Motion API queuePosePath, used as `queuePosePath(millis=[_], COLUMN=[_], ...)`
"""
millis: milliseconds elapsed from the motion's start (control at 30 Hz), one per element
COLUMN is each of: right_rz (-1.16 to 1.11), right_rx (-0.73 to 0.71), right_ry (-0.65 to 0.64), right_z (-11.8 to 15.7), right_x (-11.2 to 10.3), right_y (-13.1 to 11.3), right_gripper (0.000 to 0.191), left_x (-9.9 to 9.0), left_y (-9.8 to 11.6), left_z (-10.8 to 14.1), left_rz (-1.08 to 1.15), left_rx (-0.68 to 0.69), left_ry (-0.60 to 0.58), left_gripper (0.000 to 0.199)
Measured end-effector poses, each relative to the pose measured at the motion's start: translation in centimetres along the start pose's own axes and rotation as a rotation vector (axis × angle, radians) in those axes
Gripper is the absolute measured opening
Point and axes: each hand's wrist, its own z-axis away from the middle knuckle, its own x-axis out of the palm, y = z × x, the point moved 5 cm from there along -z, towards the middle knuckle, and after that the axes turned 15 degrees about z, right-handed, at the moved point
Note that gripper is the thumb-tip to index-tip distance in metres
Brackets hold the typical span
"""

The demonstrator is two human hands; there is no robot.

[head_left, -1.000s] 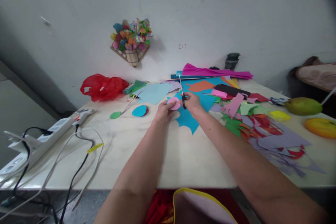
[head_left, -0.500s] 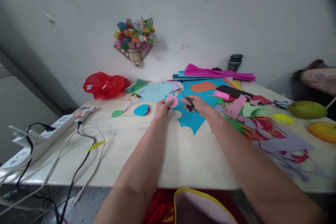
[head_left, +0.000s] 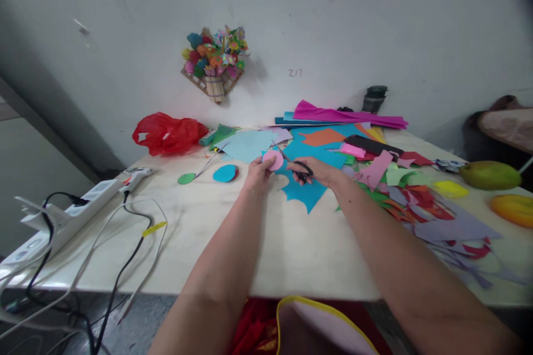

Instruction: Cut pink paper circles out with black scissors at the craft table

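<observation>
Near the middle of the table my left hand [head_left: 260, 171] pinches a small pink paper circle [head_left: 273, 160] at its left edge. My right hand [head_left: 310, 168] is closed round the black handles of a pair of scissors [head_left: 302, 172]. The scissor blades point up and left, close beside the circle; whether they touch it I cannot tell. Beneath both hands lies a large blue sheet [head_left: 306, 191] with curved cut-outs. To the left, a blue circle [head_left: 224, 173] rests over a red piece, and a green circle [head_left: 186, 178] lies beyond it.
Paper scraps [head_left: 453, 224] cover the right side, with a black phone [head_left: 372, 145] behind them and two fruits [head_left: 489, 175] at the far right. A red plastic bag [head_left: 169, 134] sits at the back left. A power strip [head_left: 89, 202] and cables run along the left edge.
The scissors have turned in my right hand, so their blades now slant further left, nearer the pink circle. My left hand still pinches the circle in about the same place.
</observation>
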Motion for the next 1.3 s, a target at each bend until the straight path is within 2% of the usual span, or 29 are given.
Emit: queuePosePath(millis=[267,600,1000,1300], right_rz=[-0.032,-0.051,-0.081,-0.064], right_rx=[-0.004,-0.014,0.008,-0.013], right_ry=[0.0,0.0,0.011,-0.01], right_z=[-0.03,0.07,0.02,-0.18], right_x=[0.21,0.36,0.55,0.5], right_y=[0.06,-0.07,-0.18,0.08], right_gripper=[0.029,0.03,0.019,0.019], left_x=[-0.22,0.03,-0.3,-0.17], left_y=[-0.45,-0.18,-0.16,0.16], left_z=[-0.14,0.12,-0.09,0.11], left_rz=[-0.005,0.0,-0.005,0.006], left_rx=[-0.046,-0.063,-0.048,-0.064], left_ry=[-0.048,-0.034,-0.014,-0.03], left_gripper=[0.029,0.024,0.025,0.024])
